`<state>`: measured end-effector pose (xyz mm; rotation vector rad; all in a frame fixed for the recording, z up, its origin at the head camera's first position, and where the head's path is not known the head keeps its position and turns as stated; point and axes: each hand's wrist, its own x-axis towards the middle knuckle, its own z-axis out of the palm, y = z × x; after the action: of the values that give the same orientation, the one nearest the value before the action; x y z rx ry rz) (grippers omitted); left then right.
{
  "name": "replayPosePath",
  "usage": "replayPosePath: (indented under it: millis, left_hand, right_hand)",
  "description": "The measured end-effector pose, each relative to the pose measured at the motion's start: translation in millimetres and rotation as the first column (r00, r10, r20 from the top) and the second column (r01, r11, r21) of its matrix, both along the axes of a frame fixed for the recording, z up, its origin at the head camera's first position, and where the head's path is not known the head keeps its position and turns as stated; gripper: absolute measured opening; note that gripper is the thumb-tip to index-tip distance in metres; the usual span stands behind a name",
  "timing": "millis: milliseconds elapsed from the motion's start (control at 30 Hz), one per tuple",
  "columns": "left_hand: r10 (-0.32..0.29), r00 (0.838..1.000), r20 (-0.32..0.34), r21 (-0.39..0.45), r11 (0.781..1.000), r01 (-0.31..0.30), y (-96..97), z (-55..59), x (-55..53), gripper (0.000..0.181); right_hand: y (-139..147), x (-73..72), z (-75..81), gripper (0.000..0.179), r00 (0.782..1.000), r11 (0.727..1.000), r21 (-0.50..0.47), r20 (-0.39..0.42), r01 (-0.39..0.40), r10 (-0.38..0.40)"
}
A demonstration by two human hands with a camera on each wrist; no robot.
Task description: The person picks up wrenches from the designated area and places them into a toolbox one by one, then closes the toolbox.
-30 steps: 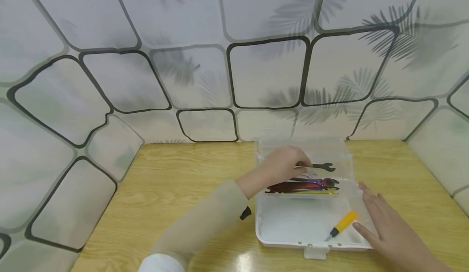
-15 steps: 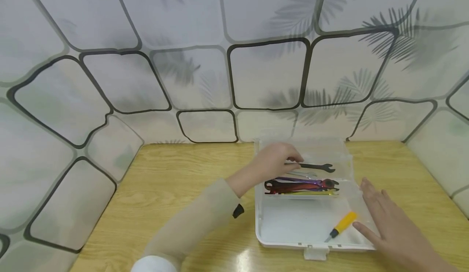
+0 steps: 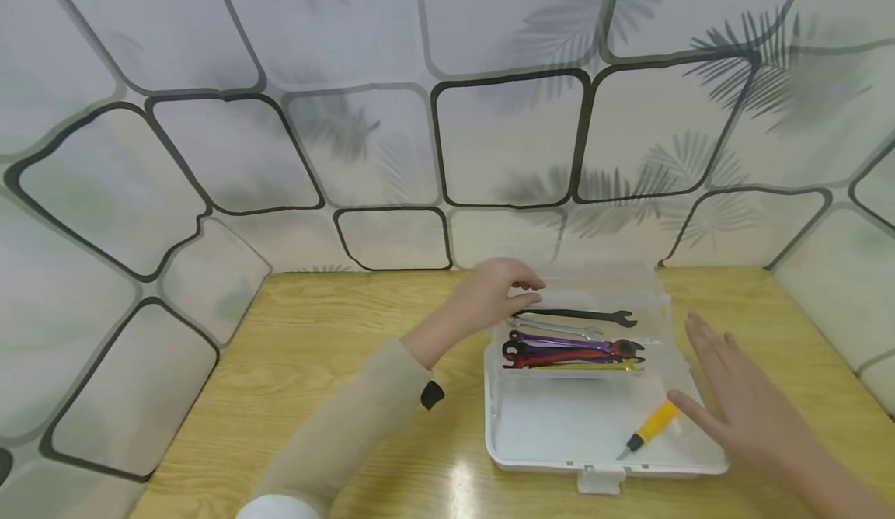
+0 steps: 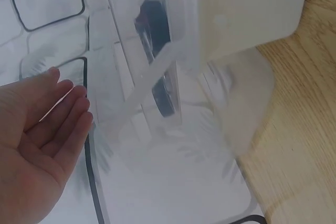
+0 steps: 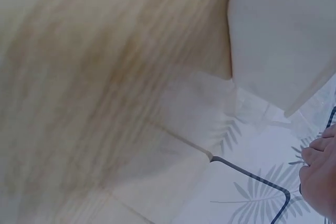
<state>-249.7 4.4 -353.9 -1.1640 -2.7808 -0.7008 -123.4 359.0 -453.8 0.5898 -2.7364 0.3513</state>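
Note:
A white plastic toolbox [image 3: 552,422] lies open on the table. Along its back tray rest a black wrench [image 3: 580,315], a silver wrench [image 3: 555,326], a purple wrench [image 3: 555,340] and a pile of red, dark and yellow wrenches [image 3: 559,357]. A screwdriver [image 3: 656,423] with a yellow handle lies slanted in the front compartment. My left hand [image 3: 492,294] hovers over the box's back left corner, fingers loosely bent and holding nothing; the left wrist view shows its palm [image 4: 47,145] bare. At the box's right side my right hand [image 3: 744,406] has its fingers extended, nothing in them.
The clear lid [image 3: 594,282] leans back behind the tray, near the patterned wall [image 3: 391,146]. A white latch [image 3: 600,480] juts from the box's front edge. Wooden tabletop [image 3: 336,325] spreads to the left, with more at the right.
My left hand has let go of the black wrench, which now lies in the back of the box, and drawn away leftward. My right hand has lifted slightly from the box's right edge.

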Motion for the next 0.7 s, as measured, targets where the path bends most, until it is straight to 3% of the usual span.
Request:
replayPosePath:
  millis: [367, 700]
  left_hand:
    - [0.089, 0.996, -0.003, 0.128, 0.988, -0.088, -30.4, -8.9, -5.7, 0.023]
    - [0.197, 0.970, 0.144, 0.245, 0.943, -0.227, -56.0, -23.1, -9.7, 0.027]
  right_hand:
    - [-5, -18.6, 17.4, 0.091, 0.992, 0.996, -0.071, 0.116, 0.059, -0.050]
    - [-4, -35.7, 23.2, 0.084, 0.980, 0.982, -0.169, 0.191, 0.084, -0.051]
